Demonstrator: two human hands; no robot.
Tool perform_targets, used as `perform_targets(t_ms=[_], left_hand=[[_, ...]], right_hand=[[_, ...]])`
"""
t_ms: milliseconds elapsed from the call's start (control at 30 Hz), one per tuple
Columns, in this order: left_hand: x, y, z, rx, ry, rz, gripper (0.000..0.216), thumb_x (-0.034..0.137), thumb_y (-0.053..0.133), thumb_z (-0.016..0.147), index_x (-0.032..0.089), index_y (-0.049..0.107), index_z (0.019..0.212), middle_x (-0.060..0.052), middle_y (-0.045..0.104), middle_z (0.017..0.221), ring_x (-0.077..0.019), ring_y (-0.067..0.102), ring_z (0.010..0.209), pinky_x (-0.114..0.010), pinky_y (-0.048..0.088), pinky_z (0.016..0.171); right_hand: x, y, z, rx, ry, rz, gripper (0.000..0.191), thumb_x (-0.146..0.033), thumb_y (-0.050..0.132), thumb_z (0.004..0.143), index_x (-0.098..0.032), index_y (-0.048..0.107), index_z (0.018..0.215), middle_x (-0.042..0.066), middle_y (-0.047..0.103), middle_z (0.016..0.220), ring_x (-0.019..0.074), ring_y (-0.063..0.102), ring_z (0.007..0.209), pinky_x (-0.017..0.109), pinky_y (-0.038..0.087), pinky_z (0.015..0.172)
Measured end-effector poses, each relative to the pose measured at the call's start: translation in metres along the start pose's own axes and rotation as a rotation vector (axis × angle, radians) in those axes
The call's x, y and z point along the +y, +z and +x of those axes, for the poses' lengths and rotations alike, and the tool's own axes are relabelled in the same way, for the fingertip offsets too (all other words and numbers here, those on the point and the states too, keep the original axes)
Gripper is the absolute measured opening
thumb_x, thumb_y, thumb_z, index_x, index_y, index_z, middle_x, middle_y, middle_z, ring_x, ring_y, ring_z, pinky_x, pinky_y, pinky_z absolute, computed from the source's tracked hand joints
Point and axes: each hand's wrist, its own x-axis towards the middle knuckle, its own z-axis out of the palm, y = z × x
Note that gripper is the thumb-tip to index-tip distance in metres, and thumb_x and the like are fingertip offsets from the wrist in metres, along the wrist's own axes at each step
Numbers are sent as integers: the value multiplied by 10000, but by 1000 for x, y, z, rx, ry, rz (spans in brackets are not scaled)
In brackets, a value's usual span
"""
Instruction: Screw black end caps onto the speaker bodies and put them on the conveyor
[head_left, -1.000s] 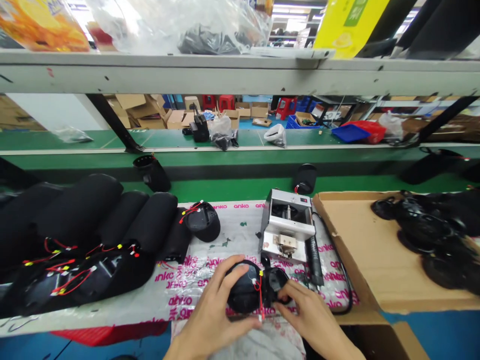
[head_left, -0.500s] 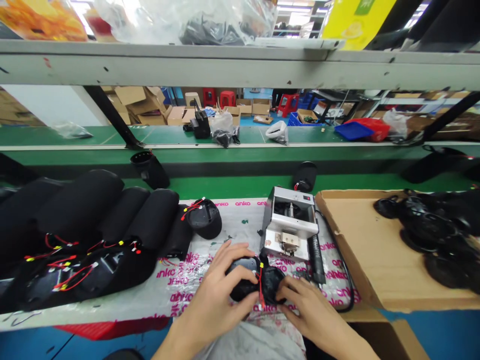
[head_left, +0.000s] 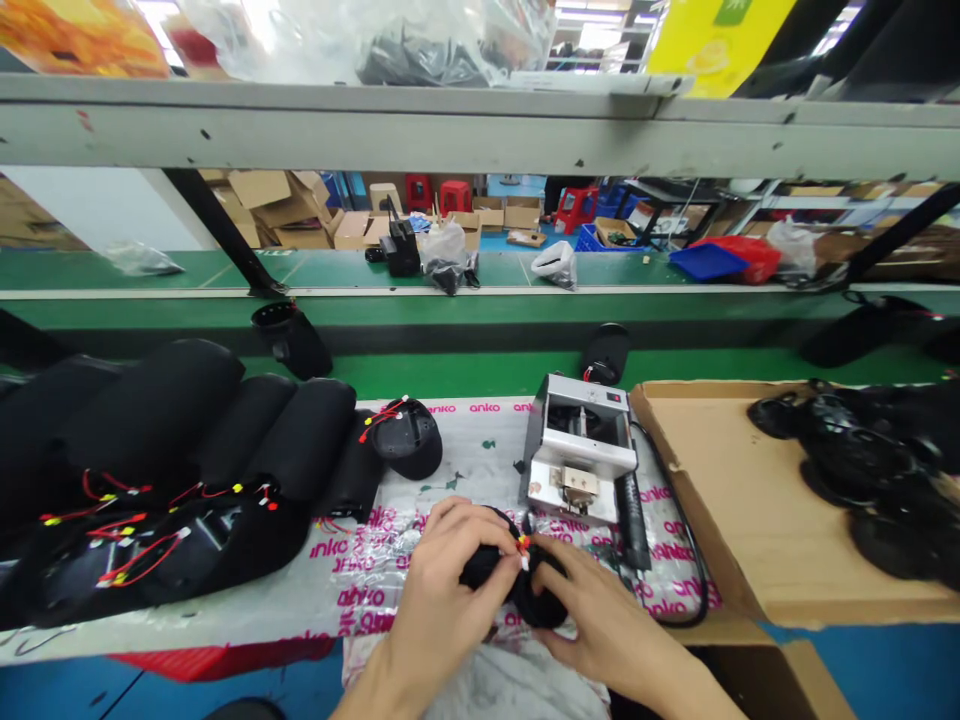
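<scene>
My left hand (head_left: 457, 575) curves over a black fabric-covered cylinder (head_left: 484, 567), its thumb and forefinger pinched by a short red wire with yellow and white connectors (head_left: 523, 548). Fingers of my right hand (head_left: 600, 595) are closed round a round black plastic part (head_left: 541, 602), which sits right beside the cylinder's end. The wire lies where the two black parts meet. Much of the cylinder is covered by my left hand. Behind my hands stands a small metal machine (head_left: 577, 450) with a black-handled tool (head_left: 632, 520) along its right side.
Several black cylinders (head_left: 300, 440) with red wires lie at left, and a single black cup (head_left: 409, 440) stands nearer the middle. At right, a cardboard tray (head_left: 697, 480) holds black round parts (head_left: 862, 460). A shelf beam (head_left: 480, 130) crosses above the bench.
My right hand has moved left and brought the round black part closer to the cylinder. The hanging red wire is now bunched at my left fingertips.
</scene>
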Motion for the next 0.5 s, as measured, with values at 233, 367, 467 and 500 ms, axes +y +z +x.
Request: perform_targets(t_ms=[233,367,467,500], left_hand=[[0,-5,9,-134,90,-23,146,79,770,982,210,709,963,-14,771,906,-199,712,931,-371,518,939],[-1,-8,8,-181,55,-51,123,107,779,990,223,740,1004,-25,790,950,-211,728,954,-382,524,958],[1,-8,8,-153,46,-66,137,96,779,978,227,736,983,-20,795,947,-207,735,937,-378,532,955],[1,-7,8,-137,38,-66,144,91,776,973,226,728,970,-16,792,932,-205,731,920,-376,533,945]], right_hand=[[-12,-29,-15,386,44,1032,781,-842,519,979,-337,432,1569,108,726,1265,244,746,857,379,630,776],[-37,-15,-4,322,-43,1324,899,-850,718,858,-350,480,1567,67,716,1135,180,697,675,323,574,654],[-50,-8,-2,279,-77,1415,953,-747,915,736,-414,489,1521,114,592,1515,149,733,700,321,607,673],[-52,-8,-3,265,-97,1431,971,-693,953,728,-439,470,1531,123,520,1608,152,755,730,335,628,712]])
